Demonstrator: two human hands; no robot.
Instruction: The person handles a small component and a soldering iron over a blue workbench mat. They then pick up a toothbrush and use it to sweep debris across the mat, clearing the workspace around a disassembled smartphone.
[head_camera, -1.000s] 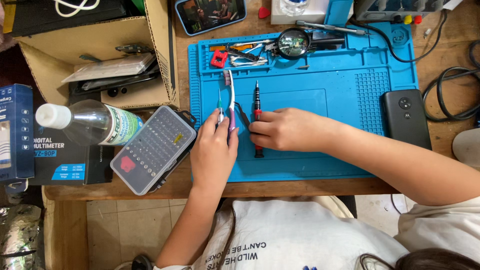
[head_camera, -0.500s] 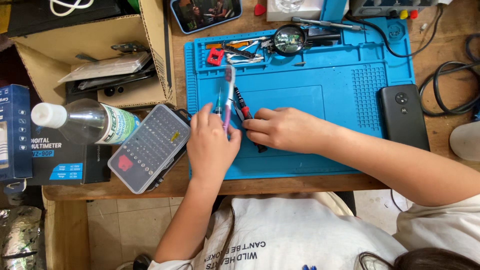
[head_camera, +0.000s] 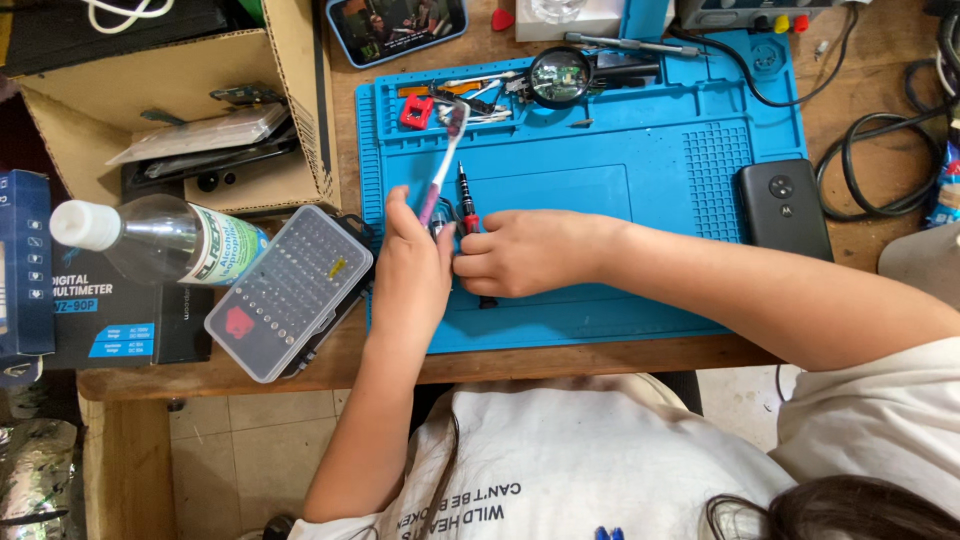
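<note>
Nearest, the left hand (head_camera: 412, 272) is closed around the lower handle of a toothbrush (head_camera: 441, 160), whose bristle head tilts up and away over the blue work mat (head_camera: 600, 150). Just beside it the right hand (head_camera: 522, 252) curls shut over something small; whatever lies under the fingers is hidden, and I cannot tell what they pinch. A red-and-black screwdriver (head_camera: 466, 200) pokes out between the two hands, its lower part covered. Left of the mat lies a clear screwdriver bit case (head_camera: 290, 290), touching a clear bottle (head_camera: 160, 240). A black phone (head_camera: 784, 208) rests at the mat's right edge. Farther off sits a magnifying loupe (head_camera: 560, 75); a second phone (head_camera: 397, 22) is cut off by the top edge
</note>
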